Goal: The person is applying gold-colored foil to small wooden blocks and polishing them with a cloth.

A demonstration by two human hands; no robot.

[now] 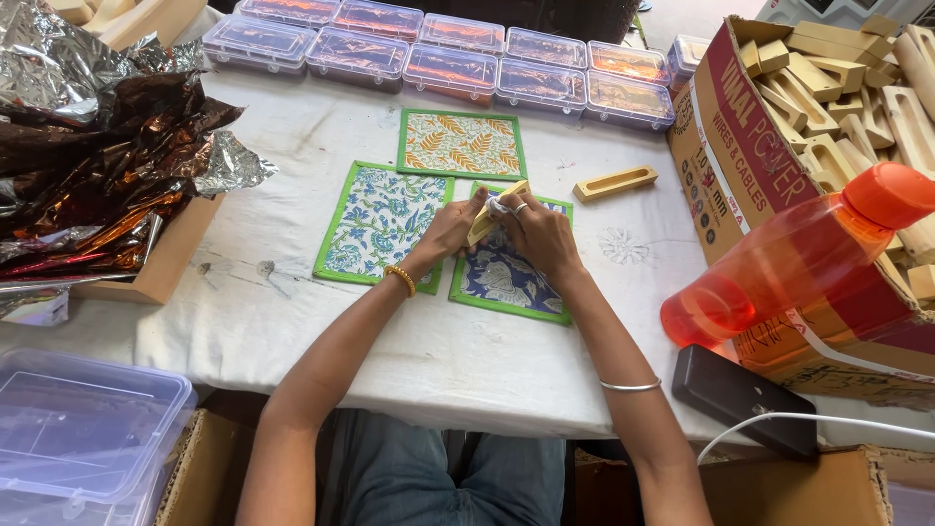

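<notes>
- two hands meet over the dark blue cloth mat on the white-covered table.
- left hand grips a pale wooden block by its lower end, fingers closed round it.
- right hand pinches a small white scrap against the block's upper part.
- block is tilted, raised just above the blue mat.
- light blue floral mat lies just left of the hands, an orange leaf-print mat beyond them.
- second wooden block lies flat on the table, to the right.
- row of clear lidded boxes along the far edge; orange bottle at the right.
</notes>
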